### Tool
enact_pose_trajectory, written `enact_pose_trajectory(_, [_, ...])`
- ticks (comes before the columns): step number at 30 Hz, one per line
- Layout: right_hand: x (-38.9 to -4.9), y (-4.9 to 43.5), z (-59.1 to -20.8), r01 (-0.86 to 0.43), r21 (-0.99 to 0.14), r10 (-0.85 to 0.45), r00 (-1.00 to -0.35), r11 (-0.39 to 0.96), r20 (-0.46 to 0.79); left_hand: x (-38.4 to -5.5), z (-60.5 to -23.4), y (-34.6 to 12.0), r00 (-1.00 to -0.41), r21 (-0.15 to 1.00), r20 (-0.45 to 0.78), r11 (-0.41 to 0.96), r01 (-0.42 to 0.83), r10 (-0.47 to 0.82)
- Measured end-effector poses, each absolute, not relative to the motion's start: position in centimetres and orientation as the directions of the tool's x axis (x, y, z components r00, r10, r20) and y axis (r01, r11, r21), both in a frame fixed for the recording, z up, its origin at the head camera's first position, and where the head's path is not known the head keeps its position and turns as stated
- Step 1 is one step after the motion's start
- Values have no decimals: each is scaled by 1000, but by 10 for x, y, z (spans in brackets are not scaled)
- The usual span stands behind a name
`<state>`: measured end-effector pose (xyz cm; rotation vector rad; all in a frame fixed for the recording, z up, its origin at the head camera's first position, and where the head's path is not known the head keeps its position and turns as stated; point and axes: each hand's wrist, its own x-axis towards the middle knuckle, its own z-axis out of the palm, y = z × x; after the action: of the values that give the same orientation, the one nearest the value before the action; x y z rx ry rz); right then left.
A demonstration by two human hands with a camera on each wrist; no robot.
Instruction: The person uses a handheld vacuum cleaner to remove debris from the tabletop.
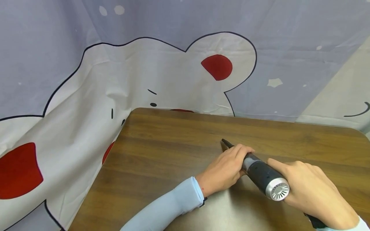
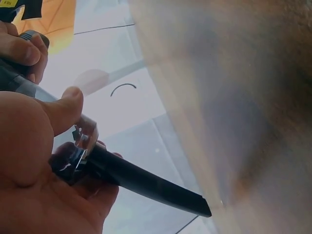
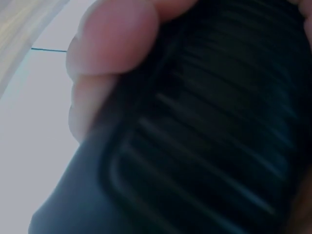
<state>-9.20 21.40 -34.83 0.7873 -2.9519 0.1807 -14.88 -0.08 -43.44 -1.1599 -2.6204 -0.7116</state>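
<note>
A black handheld vacuum cleaner (image 1: 263, 175) with a silver vented end is held above the table, slanting toward the back left. Its slim black nozzle (image 2: 151, 185) points away and down close to the wood; whether it touches cannot be told. My left hand (image 1: 224, 168) holds the front part, thumb and fingers around the clear section behind the nozzle. On the vacuum's right side, my right hand (image 1: 310, 186) grips the handle. Up close in the right wrist view, that ribbed black handle (image 3: 209, 126) fills much of the picture, with fingers curled round it.
The brown wooden table (image 1: 162, 144) has rounded far corners. Behind it and along its left side hangs a grey-lilac cloth (image 1: 162, 19) printed with white cartoon shapes and red patches. Light reflects off the near part of the tabletop.
</note>
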Motion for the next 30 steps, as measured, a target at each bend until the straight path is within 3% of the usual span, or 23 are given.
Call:
enact_pose_trajectory(15, [-100, 215, -357, -507, -129, -496, -862, 852, 108, -155, -443, 0, -687, 382, 327, 574, 724, 649])
enact_pose_trajectory(30, [-94, 217, -350, -497, -83, -490, -867, 864, 89, -147, -441, 3, -682, 350, 349, 585, 731, 643])
